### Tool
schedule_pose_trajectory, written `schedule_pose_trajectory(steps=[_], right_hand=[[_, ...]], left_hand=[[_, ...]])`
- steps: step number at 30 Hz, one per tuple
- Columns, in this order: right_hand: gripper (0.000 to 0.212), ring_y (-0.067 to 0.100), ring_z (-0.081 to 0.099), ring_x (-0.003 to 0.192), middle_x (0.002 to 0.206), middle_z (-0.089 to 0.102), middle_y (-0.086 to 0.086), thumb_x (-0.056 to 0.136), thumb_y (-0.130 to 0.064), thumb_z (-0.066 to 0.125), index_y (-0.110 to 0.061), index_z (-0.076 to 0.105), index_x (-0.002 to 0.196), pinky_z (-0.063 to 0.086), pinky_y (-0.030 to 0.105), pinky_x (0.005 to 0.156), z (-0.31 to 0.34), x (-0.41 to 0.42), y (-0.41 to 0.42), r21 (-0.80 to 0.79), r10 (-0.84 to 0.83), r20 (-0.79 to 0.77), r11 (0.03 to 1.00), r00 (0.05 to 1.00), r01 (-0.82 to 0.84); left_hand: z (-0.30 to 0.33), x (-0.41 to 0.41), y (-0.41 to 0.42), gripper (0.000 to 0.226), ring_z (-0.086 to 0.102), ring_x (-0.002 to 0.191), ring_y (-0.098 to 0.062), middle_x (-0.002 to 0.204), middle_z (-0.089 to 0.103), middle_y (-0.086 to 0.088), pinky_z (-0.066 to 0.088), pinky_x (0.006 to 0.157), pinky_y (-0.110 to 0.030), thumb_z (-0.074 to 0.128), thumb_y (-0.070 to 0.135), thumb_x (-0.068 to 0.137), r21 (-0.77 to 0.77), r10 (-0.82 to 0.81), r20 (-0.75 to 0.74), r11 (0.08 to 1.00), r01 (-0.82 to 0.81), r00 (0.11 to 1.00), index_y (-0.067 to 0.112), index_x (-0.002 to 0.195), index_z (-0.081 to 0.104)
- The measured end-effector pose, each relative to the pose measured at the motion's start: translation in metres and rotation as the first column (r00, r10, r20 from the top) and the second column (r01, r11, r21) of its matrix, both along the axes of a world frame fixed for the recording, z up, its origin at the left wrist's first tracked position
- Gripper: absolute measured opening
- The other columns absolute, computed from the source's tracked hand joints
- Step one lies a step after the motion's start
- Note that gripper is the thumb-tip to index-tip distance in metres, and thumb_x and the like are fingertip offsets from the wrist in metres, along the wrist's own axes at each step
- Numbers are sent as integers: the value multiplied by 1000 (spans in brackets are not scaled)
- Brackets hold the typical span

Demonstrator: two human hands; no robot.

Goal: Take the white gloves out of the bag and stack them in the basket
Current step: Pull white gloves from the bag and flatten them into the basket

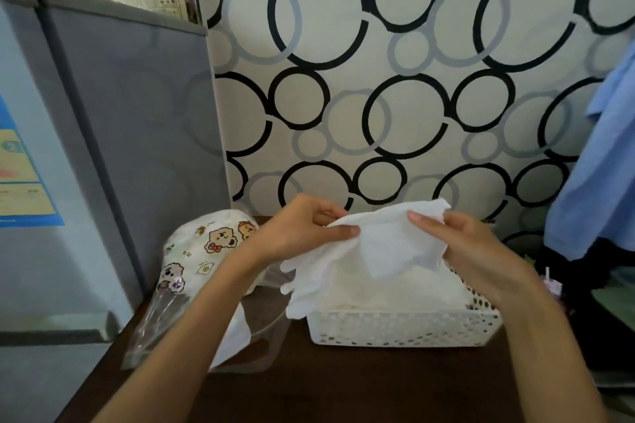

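Observation:
I hold a white glove [385, 240] spread out in the air above a white perforated basket [405, 328]. My left hand [302, 230] pinches its left edge between thumb and fingers. My right hand [470, 247] grips its right edge. White gloves [388, 288] lie stacked inside the basket, and their fingers hang over the basket's left rim. A clear plastic bag [254, 336] lies on the dark table left of the basket, under my left forearm, with something white inside it.
A white bag printed with cartoon figures [202, 251] sits at the table's back left. A grey fabric cabinet [130, 134] stands on the left. Blue cloth [598, 165] hangs at the right. The ring-patterned wall [378, 79] is close behind.

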State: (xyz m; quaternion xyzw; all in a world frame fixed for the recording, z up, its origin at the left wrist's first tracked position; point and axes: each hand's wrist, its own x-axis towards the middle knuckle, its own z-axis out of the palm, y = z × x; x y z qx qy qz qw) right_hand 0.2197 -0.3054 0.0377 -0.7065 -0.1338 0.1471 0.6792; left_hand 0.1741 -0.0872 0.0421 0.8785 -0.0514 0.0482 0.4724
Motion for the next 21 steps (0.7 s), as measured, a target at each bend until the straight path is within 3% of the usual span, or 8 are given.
schedule_pose_trajectory(steps=[3,6,9,12,14,15,17,21], right_hand=[[14,19,67,84,85,73,4,82,-28,68,-15,67,77,51,37,82,3,-1,2,44,-150,48,988,988,148],[17,20,65,85,90,70,6,86,-32,65,-16,66,81,50,38,85,7,2,-4,131,-278,88,955,957,265],[30,23,60,76,80,64,10,90,-37,58,-9,66,85,47,36,73,5,7,-13,128,-340,201,939,919,319],[33,16,49,63,65,54,5,93,-33,55,-5,60,76,38,26,57,3,6,-13,109,-433,383,898,816,425],[33,3,44,51,53,51,-10,94,-29,54,-17,54,63,35,16,49,4,5,-10,127,-465,490,875,737,467],[34,0,43,47,48,50,-13,94,-27,54,-23,51,61,33,10,45,5,4,-8,140,-471,536,868,701,476],[32,-3,44,47,49,52,-16,94,-25,54,-28,50,62,33,6,43,7,0,-1,179,-475,605,863,639,473],[28,1,42,47,53,50,-10,94,-27,53,-26,52,66,31,9,43,11,-14,21,243,-465,661,875,589,418]], left_hand=[[6,1,-7,21,72,81,-13,90,75,1,58,76,-27,67,34,86,19,-39,-34,999,39,999,17,98,72],[6,4,-6,29,71,87,-14,97,74,-1,55,77,-22,61,36,90,-3,-66,-59,998,66,996,13,103,73],[3,7,-4,30,69,94,-11,103,73,1,56,85,-24,53,34,95,-82,-48,-30,996,46,998,13,106,72],[-1,7,-7,30,67,99,-6,106,72,6,53,92,-25,42,35,100,-136,-52,-19,989,48,998,23,112,67],[-7,8,-9,34,67,101,-17,109,71,2,50,97,-33,38,40,101,-164,-28,11,986,30,1000,28,114,67],[-9,8,-10,35,67,97,-22,108,72,-1,50,96,-35,38,43,101,-178,11,57,984,0,998,29,112,67],[-11,4,-17,31,66,90,-12,102,71,-1,48,83,-24,39,38,101,-240,152,204,966,-101,967,29,106,68],[0,-5,-27,30,59,73,-11,83,64,-3,48,65,-27,38,30,102,-455,465,426,851,-261,776,15,92,62]])
